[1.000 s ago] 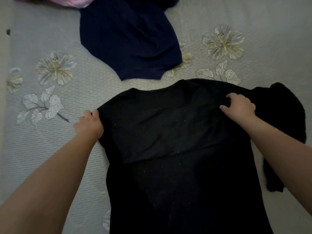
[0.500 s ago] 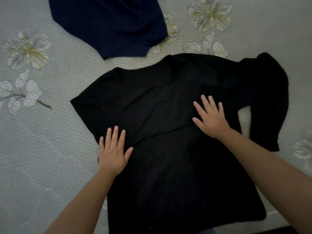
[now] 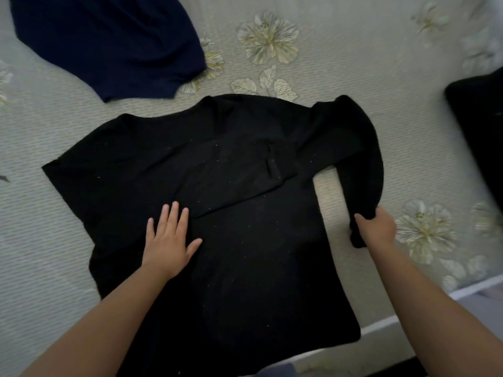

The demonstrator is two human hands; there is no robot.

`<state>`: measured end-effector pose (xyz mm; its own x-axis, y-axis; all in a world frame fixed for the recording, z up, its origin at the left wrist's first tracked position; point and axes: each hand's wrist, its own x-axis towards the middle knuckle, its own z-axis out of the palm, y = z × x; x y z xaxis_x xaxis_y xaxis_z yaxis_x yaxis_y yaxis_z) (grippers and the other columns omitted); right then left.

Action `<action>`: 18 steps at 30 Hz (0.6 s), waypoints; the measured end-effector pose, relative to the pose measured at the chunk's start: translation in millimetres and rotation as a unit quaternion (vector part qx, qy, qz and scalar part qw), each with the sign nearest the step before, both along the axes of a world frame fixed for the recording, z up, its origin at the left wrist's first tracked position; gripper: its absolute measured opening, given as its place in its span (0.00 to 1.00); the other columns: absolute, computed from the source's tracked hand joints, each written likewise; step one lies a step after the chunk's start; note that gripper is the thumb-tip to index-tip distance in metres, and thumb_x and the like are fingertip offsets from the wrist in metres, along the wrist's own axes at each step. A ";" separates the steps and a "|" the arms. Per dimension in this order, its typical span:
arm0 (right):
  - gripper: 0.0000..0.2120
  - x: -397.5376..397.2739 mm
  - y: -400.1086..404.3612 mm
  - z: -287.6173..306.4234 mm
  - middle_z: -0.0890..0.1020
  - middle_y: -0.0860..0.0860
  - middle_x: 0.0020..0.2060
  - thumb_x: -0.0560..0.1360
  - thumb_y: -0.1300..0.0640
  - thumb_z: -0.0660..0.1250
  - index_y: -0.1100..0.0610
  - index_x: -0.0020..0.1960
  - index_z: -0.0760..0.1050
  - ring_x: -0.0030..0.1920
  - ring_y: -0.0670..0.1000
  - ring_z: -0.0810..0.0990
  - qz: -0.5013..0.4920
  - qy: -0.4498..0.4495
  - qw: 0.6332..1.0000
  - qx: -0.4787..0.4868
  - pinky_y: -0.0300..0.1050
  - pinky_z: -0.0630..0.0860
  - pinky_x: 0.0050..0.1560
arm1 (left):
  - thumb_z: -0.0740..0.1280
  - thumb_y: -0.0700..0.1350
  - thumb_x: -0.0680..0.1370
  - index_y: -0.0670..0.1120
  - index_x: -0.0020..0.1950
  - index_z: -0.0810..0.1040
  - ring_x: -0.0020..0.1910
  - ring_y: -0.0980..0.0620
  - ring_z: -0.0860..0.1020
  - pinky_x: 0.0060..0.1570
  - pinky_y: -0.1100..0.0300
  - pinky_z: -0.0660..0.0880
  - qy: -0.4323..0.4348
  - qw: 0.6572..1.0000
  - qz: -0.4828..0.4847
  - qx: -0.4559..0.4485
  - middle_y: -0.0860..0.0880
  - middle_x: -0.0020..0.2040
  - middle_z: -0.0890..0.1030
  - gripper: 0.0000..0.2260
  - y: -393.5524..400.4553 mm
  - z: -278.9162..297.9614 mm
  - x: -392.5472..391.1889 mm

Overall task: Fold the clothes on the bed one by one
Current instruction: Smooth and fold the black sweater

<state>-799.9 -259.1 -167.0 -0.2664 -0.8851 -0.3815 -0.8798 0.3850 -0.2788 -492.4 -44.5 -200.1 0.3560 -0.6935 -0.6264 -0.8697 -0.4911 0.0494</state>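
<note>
Left hand (image 3: 169, 242) presses flat, fingers straight, on the speckled black shirt (image 3: 217, 213) mid-frame; right hand (image 3: 377, 229) grips its long sleeve end at right.

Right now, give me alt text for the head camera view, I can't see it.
A black top lies spread on a floral bedsheet; the left hand presses flat on it while the right hand grips its long sleeve end. A navy garment lies beyond.

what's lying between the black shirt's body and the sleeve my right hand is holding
In the head view, only a bare strip of the floral bedsheet shows between the black shirt body and the hanging sleeve the right hand grips.
</note>
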 end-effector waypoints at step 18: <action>0.22 257.7 88.5 101.1 0.69 0.53 0.68 0.75 0.50 0.64 0.53 0.68 0.69 0.69 0.54 0.63 0.597 -0.211 0.761 0.141 0.49 0.60 0.69 | 0.65 0.41 0.76 0.31 0.63 0.70 0.63 0.34 0.67 0.63 0.43 0.63 -0.034 0.971 0.219 -0.090 0.31 0.62 0.70 0.19 85.0 63.5 72.3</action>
<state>-542.3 -170.6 -65.9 0.8626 -0.2667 -0.4298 -0.5042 -0.5216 -0.6883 -420.1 40.5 -136.6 0.6782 -0.5618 -0.4738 -0.5832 -0.8037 0.1181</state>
